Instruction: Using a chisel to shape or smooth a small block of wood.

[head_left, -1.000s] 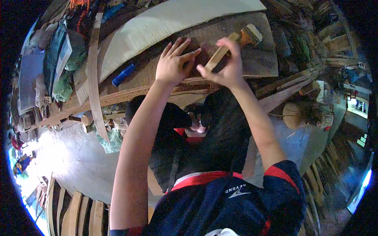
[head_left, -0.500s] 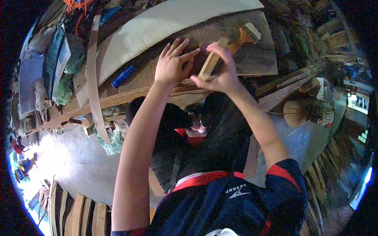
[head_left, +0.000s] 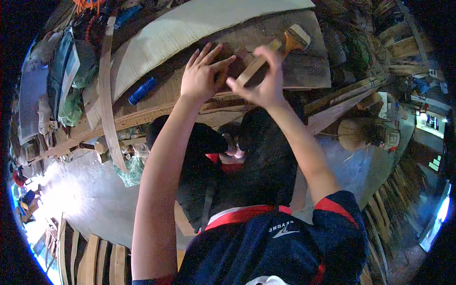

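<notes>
My left hand [head_left: 199, 76] lies on the brown wooden board [head_left: 313, 71], fingers spread and holding nothing. Beside it, my right hand [head_left: 266, 83] grips a small rectangular wooden block [head_left: 251, 71] between thumb and fingers, tilted over the board; the hand is slightly blurred. Just beyond the right fingers rests a wide flat brush [head_left: 297, 38] with pale bristles and an orange-brown body. To the left of my left hand lies a blue ribbed cylinder [head_left: 142, 91]. A patch of the board under my left palm is hidden.
A large pale curved plywood sheet [head_left: 156, 52] lies along the far side. One long thin wooden strip [head_left: 107, 85] crosses the bench edge at left. Plastic bags [head_left: 71, 111] and clutter stand farther left. Several planks [head_left: 92, 261] sit at the lower left; a round wooden piece [head_left: 351, 135] is at right.
The wooden block in my right hand has turned, its far end leaning more to the right. My left hand stays spread on the board. The whole view has shifted slightly.
</notes>
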Demonstrator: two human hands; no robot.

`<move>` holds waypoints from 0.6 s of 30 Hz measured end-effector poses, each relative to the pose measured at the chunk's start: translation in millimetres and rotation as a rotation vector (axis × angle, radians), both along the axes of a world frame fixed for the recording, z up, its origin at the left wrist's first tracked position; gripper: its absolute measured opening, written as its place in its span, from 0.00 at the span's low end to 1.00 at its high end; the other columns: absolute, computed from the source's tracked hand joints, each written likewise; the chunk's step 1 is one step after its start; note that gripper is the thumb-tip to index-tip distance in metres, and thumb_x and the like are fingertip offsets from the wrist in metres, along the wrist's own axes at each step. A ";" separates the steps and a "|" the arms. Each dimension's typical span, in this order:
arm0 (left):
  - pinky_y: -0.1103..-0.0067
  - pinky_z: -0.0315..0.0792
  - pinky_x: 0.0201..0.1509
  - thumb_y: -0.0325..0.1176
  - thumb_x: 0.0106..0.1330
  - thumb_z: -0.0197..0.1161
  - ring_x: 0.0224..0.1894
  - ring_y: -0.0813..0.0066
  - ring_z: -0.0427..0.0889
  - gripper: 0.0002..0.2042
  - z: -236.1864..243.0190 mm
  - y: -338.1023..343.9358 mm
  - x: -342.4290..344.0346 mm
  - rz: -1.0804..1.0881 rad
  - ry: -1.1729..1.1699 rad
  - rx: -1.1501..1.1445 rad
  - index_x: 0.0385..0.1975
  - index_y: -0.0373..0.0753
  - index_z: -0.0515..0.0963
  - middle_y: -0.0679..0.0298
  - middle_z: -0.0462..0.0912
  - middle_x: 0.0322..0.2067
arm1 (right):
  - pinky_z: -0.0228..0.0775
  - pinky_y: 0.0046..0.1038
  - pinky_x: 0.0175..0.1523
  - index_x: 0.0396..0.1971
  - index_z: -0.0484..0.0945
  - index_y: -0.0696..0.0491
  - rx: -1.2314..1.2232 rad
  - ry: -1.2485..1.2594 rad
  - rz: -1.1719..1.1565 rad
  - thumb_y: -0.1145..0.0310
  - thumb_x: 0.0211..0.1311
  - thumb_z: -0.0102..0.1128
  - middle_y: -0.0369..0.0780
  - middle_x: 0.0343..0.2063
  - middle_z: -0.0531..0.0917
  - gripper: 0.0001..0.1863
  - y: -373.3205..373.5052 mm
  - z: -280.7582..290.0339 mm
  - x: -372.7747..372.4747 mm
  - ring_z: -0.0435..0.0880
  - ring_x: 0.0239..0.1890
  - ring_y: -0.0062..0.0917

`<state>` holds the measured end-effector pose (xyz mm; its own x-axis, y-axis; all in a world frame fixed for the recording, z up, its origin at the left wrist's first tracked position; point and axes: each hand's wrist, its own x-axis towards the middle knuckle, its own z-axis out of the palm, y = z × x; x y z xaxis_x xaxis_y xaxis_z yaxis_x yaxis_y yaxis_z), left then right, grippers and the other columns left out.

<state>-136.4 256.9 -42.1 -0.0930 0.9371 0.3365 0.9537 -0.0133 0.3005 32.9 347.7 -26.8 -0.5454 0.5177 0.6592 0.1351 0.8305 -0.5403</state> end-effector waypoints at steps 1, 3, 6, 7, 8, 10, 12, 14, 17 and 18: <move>0.67 0.55 0.69 0.41 0.61 0.58 0.65 0.61 0.63 0.19 -0.4 1.6 -1.1 0.000 0.017 0.000 0.53 0.65 0.75 0.64 0.68 0.61 | 0.65 0.35 0.52 0.55 0.60 0.53 0.029 0.004 0.073 0.59 0.33 0.79 0.43 0.43 0.70 0.47 -4.1 4.8 1.4 0.71 0.47 0.33; 0.67 0.55 0.69 0.40 0.61 0.58 0.65 0.61 0.63 0.19 -1.7 1.3 -0.9 -0.001 -0.013 0.012 0.53 0.65 0.75 0.64 0.68 0.61 | 0.65 0.35 0.53 0.56 0.60 0.54 0.018 0.024 0.179 0.58 0.33 0.79 0.43 0.44 0.71 0.48 2.0 2.7 4.4 0.71 0.47 0.33; 0.66 0.55 0.69 0.40 0.61 0.58 0.65 0.61 0.63 0.19 0.7 6.0 2.9 -0.011 -0.041 0.012 0.53 0.64 0.75 0.64 0.68 0.61 | 0.65 0.34 0.53 0.56 0.58 0.55 0.006 0.076 -0.073 0.58 0.34 0.79 0.44 0.42 0.70 0.49 31.4 -3.1 5.0 0.71 0.46 0.33; 0.66 0.54 0.69 0.40 0.61 0.58 0.65 0.61 0.63 0.19 1.9 4.3 3.3 -0.002 -0.037 -0.005 0.53 0.64 0.75 0.64 0.68 0.61 | 0.65 0.34 0.53 0.56 0.59 0.55 0.011 0.062 -0.081 0.58 0.33 0.79 0.44 0.42 0.70 0.48 25.5 -1.8 0.9 0.71 0.47 0.33; 0.66 0.54 0.70 0.40 0.61 0.58 0.65 0.61 0.63 0.19 -0.4 2.5 1.1 0.002 -0.043 -0.004 0.53 0.64 0.75 0.64 0.68 0.61 | 0.65 0.35 0.53 0.56 0.60 0.55 0.012 0.047 -0.089 0.58 0.33 0.79 0.44 0.43 0.70 0.48 14.1 0.4 -4.7 0.71 0.47 0.33; 0.66 0.54 0.70 0.40 0.61 0.58 0.65 0.62 0.63 0.19 -3.0 0.2 -2.3 0.002 -0.015 -0.007 0.54 0.64 0.75 0.64 0.68 0.61 | 0.65 0.35 0.54 0.53 0.62 0.54 0.062 -0.002 0.074 0.58 0.32 0.79 0.44 0.43 0.70 0.45 -2.6 9.7 -5.2 0.72 0.47 0.33; 0.66 0.53 0.70 0.41 0.62 0.57 0.65 0.62 0.63 0.19 -4.5 1.8 -1.4 0.008 0.013 -0.004 0.54 0.65 0.74 0.64 0.68 0.61 | 0.65 0.34 0.53 0.52 0.62 0.54 -0.007 0.037 0.207 0.59 0.33 0.78 0.43 0.42 0.70 0.44 1.2 7.4 -4.1 0.72 0.46 0.33; 0.66 0.53 0.70 0.42 0.63 0.56 0.65 0.62 0.63 0.19 -3.6 5.3 2.1 0.000 0.008 -0.003 0.54 0.64 0.74 0.64 0.68 0.61 | 0.65 0.34 0.52 0.52 0.62 0.55 -0.002 0.054 0.017 0.60 0.34 0.78 0.42 0.42 0.70 0.44 21.9 2.7 2.8 0.71 0.45 0.32; 0.66 0.54 0.70 0.42 0.63 0.56 0.65 0.62 0.63 0.18 -4.0 5.1 2.6 0.010 -0.009 0.001 0.54 0.64 0.75 0.64 0.68 0.61 | 0.65 0.33 0.52 0.53 0.62 0.55 0.001 0.089 -0.100 0.58 0.35 0.78 0.43 0.42 0.69 0.44 19.8 -2.0 -2.3 0.71 0.45 0.32; 0.66 0.54 0.69 0.42 0.63 0.56 0.65 0.62 0.63 0.18 -4.2 3.9 0.9 0.000 0.003 0.002 0.53 0.64 0.75 0.64 0.68 0.61 | 0.65 0.33 0.52 0.53 0.61 0.55 0.000 0.072 -0.107 0.58 0.35 0.78 0.43 0.42 0.69 0.45 11.4 -2.6 -3.6 0.71 0.45 0.32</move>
